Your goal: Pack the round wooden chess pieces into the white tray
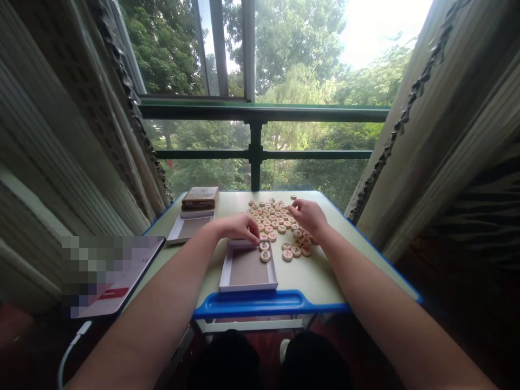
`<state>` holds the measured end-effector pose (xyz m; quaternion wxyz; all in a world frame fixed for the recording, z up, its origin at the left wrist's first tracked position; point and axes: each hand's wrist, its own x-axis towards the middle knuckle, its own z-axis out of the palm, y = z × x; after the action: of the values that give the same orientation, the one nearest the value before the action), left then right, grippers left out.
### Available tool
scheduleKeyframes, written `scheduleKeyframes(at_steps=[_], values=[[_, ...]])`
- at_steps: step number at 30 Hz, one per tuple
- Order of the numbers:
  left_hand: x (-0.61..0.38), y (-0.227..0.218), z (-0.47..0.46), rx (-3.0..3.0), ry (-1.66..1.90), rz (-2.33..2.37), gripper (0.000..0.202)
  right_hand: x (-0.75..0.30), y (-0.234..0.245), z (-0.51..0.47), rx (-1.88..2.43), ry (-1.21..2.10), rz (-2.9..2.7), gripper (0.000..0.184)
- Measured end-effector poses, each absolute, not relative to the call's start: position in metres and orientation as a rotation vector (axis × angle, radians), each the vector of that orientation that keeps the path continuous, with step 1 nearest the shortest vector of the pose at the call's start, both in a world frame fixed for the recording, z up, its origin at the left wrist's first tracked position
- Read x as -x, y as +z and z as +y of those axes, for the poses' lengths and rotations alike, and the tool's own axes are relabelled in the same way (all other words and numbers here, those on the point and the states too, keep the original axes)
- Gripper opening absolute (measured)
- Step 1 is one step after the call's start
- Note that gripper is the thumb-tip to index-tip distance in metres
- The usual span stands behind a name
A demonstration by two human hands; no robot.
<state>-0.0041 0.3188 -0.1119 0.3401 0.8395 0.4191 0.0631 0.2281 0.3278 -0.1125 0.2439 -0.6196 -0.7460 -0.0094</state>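
Two discs (pixel 265 255) — in shallow box (pixel 246 270)

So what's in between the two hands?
Lots of round marked pieces lie between the left hand and the right hand, as the head view shows.

Both bare forearms (pixel 166 295) outstretched, left hand (pixel 242 226) and right hand (pixel 309 214) curled.

discs (pixel 287 255) between left hand (pixel 242 226) and right hand (pixel 307 215): wood-look, smooth, matt | tray (pixel 247 272) just nearside of left hand: card-like, matt | desk (pixel 320 281) under both: smooth, slight sheen | trim (pixel 254 305) nearside: plastic, glossy | rail (pixel 317 114) beyond hands: painted metal | curtains (pixel 436 141) outside hands: ribbed cloth
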Motion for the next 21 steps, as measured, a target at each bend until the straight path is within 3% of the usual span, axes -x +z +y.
scheduleKeyframes(at_steps=[10,17,21], values=[[0.000,-0.116,0.319,-2.191,0.191,1.128,0.031,-0.243,-0.125,0.344,2.069,-0.064,-1.907,0.047],[-0.002,-0.114,0.315,-2.215,0.240,1.151,0.039,-0.245,-0.130,0.352,1.970,0.108,-2.010,0.032],[-0.001,-0.122,0.325,-2.297,0.597,1.489,0.038,-0.243,-0.132,0.349,1.837,0.154,-2.091,0.028]])
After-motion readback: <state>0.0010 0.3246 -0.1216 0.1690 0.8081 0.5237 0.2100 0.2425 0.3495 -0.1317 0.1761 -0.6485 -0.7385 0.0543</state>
